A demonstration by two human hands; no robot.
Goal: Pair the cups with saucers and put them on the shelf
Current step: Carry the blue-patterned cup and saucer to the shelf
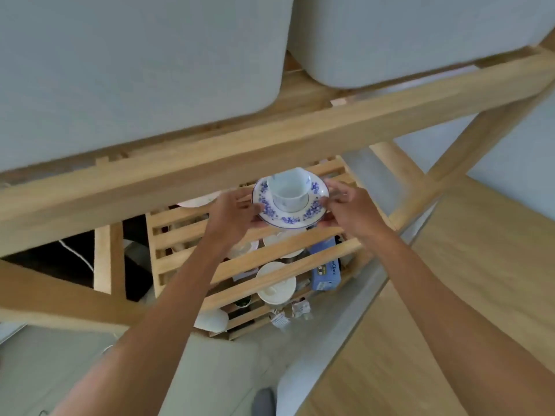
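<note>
A white cup (287, 189) stands upright on a white saucer with a blue flower pattern (270, 210). My left hand (232, 213) grips the saucer's left rim and my right hand (350, 207) grips its right rim. I hold the pair just above the slatted wooden shelf (240, 259), under the upper shelf's front beam (270, 145). Another white dish (198, 202) lies on the same slatted shelf to the left, partly hidden by the beam. Through the slats below I see more white cups and saucers (276, 285).
Two large grey bins (120, 55) sit on the upper shelf. A blue box (326, 270) and small packets (288, 313) lie on the lower level. A cross-braced wooden leg (420, 181) stands at the right, with wooden floor (465, 295) beyond. A dark gap with a white cable (75, 256) is at left.
</note>
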